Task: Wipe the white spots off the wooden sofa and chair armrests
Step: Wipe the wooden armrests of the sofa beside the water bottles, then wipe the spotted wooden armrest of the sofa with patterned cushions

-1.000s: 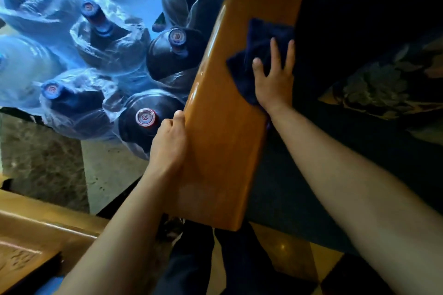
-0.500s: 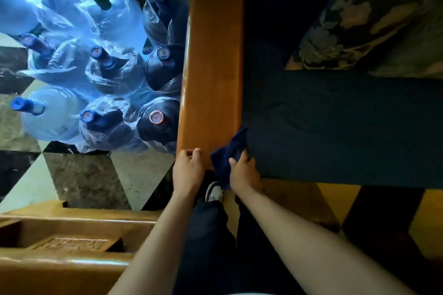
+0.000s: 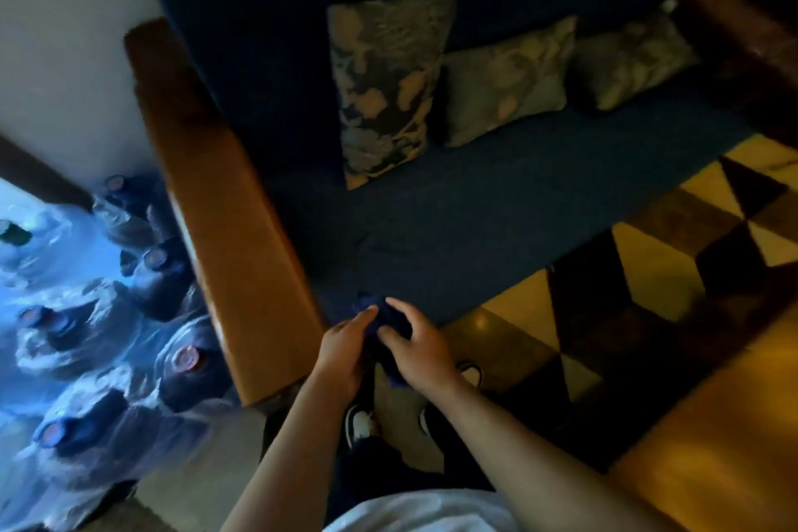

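Note:
A dark blue cloth [image 3: 391,322] is bunched between both my hands, in front of the sofa's near corner. My left hand [image 3: 343,352] grips it from the left and my right hand [image 3: 416,348] from the right. The sofa's wooden left armrest [image 3: 233,220] runs from the wall toward me, just left of my hands, and nothing touches it. Any white spots on it are too blurred to make out. The sofa's right armrest [image 3: 742,52] is dark and far off at the upper right.
The dark blue sofa seat [image 3: 475,220] carries three patterned cushions [image 3: 388,86]. Several large water bottles [image 3: 164,272] wrapped in plastic stand on the floor left of the armrest. A wooden surface [image 3: 712,445] lies at the lower right. My shoes [image 3: 360,423] stand on the checkered floor [image 3: 647,272].
My hands have left the armrest's near end and come together off it, both now gripping the cloth. The view has swung up and right, showing the whole sofa.

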The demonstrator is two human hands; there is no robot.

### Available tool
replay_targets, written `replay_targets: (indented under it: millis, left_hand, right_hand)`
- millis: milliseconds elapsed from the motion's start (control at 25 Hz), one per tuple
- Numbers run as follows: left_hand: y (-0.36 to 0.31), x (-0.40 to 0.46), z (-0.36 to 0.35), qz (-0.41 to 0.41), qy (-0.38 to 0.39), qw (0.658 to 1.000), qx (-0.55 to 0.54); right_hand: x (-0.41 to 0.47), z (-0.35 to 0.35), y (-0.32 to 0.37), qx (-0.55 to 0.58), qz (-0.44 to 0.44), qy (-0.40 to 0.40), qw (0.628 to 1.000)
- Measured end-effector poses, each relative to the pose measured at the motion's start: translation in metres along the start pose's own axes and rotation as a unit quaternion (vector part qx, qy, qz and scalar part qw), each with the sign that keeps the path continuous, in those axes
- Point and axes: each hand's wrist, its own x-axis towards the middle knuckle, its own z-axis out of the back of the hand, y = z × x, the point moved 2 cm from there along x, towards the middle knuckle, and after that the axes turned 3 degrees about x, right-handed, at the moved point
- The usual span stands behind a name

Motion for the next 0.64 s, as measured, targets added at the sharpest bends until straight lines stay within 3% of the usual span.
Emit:
replay_targets:
  millis: [160, 280, 440, 640]
  left_hand:
    - [-0.004, -0.007, -0.104, -0.022, 0.077, 0.992, 0.1]
    - [-0.004, -0.012, -0.198, -0.033, 0.125, 0.975, 0.183]
    - [-0.002, -0.014, -0.331, -0.063, 0.156, 0.952, 0.256]
    - [0.01, -0.023, -0.483, -0.043, 0.189, 0.929, 0.316]
  right_hand:
    - [-0.015, 0.088, -0.023, 0.096, -0.02, -0.125, 0.987]
    - [-0.012, 0.164, -0.049, 0.194, -0.039, -0.226, 0.954]
    - [0.001, 0.277, -0.087, 0.424, -0.117, -0.352, 0.826]
    - [0.011, 0.411, -0.123, 0.556, -0.182, -0.269, 0.765]
